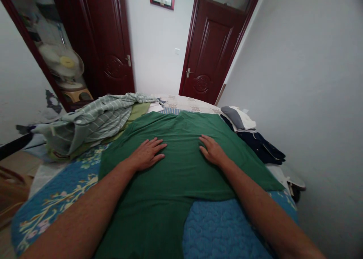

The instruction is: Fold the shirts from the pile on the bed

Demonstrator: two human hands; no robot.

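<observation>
A green garment [181, 176] lies spread over the blue floral quilted cover [221, 232], with light wrinkles across it. One part of it runs down toward me at the lower left, and a corner reaches out to the right. My left hand [147, 154] rests flat on the cloth left of the middle, fingers apart. On the right side of the same cloth lies my right hand [212, 150], palm down with its fingers stretched out. Neither hand grips the fabric. Whether the garment is a shirt or trousers I cannot tell.
A heap of clothes with a grey-green checked cloth [93, 119] sits at the left. Folded dark clothes [261, 145] and a grey-and-white folded piece [239, 118] lie at the right, near the wall. Beyond stand two dark red doors and a fan [64, 62].
</observation>
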